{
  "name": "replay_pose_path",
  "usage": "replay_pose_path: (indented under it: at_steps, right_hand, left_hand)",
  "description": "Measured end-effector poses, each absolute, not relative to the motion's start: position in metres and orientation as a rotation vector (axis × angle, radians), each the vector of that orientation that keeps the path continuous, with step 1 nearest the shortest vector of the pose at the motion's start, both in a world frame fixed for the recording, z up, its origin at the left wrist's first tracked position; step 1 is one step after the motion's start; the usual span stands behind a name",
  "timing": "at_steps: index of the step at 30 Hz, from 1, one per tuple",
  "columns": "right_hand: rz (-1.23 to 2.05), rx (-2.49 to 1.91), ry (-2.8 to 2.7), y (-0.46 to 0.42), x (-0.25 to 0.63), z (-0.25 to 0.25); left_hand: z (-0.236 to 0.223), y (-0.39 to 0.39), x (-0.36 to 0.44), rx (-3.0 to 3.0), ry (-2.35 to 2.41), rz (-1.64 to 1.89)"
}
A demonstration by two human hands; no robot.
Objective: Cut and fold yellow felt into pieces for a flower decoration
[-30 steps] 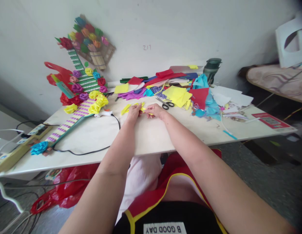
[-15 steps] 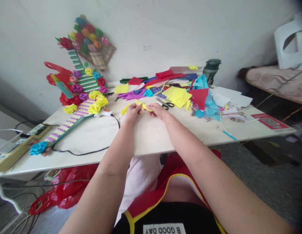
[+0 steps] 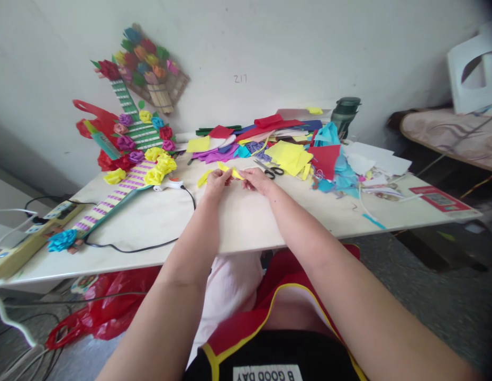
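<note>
Between my two hands is a small piece of yellow crepe paper (image 3: 237, 173), pinched at both sides above the table. My left hand (image 3: 217, 182) has its fingers closed on the left part. My right hand (image 3: 257, 180) grips the other end with thumb and fingertips. Just left of my left hand another yellow paper piece (image 3: 203, 179) lies on the table, partly hidden by that hand. Black-handled scissors (image 3: 274, 171) rest right behind my right hand. A white glue gun (image 3: 169, 184) lies farther left, its black cord curving across the table.
Coloured paper sheets (image 3: 289, 156) are heaped along the back of the table (image 3: 249, 227). A guitar-shaped craft (image 3: 140, 136) with paper flowers stands at the left, near a power strip (image 3: 43, 233). A dark bottle (image 3: 345, 115) stands at the back right.
The yellow crepe paper between my fingers has changed shape slightly, its left tip now showing above my left hand. My hands stay nearly in the same place.
</note>
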State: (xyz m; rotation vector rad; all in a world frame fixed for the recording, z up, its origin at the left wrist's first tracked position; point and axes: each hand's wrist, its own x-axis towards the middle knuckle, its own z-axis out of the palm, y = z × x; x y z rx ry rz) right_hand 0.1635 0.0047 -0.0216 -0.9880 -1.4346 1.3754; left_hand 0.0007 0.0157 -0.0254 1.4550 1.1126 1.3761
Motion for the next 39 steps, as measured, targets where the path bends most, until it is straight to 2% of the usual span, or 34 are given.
replay_pose_path:
  at_steps: [6,26,39]
  right_hand:
    - [1.466,-0.994,-1.364,0.0011,0.1655,-0.0163]
    - [1.280,-1.027,-1.572,0.0013,0.1635,-0.0182]
    - [1.417,-0.925,-1.593,0.0001,0.1645,-0.0164]
  left_hand:
    - [-0.0279,0.0207,-0.0039,1.393,1.146,1.428]
    - [-0.0267,0.0187,-0.0045,1.402,1.120,1.363]
    - [-0.0263,0.0183,-0.0063,1.411,1.093,1.322]
